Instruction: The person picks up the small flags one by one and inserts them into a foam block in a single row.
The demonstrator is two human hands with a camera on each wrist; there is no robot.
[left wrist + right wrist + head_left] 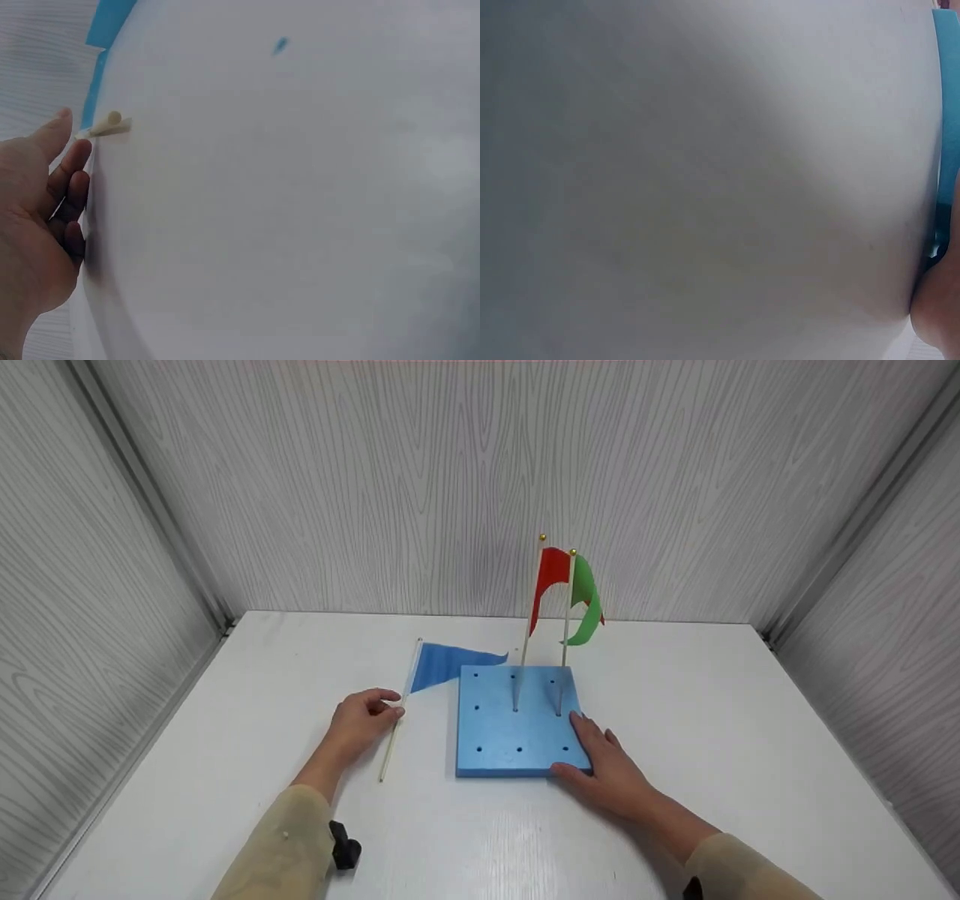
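A blue foam board (495, 735) with several holes lies mid-table. A red flag (551, 574) and a green flag (589, 604) stand upright in two of its far holes. A blue flag (446, 664) lies flat on the table left of the board, its pale stick (391, 742) running toward me. My left hand (390, 706) pinches that stick between thumb and fingers; in the left wrist view the stick (105, 127) shows at the fingertips (79, 154). My right hand (592, 742) rests flat on the board's near right corner, fingers straight, thumb along the front edge.
The white table (750, 750) is boxed in by grey wood-grain walls (450, 472) at the back and both sides. In the right wrist view only the table, a strip of the blue board (949, 112) and a bit of my hand (937, 319) show.
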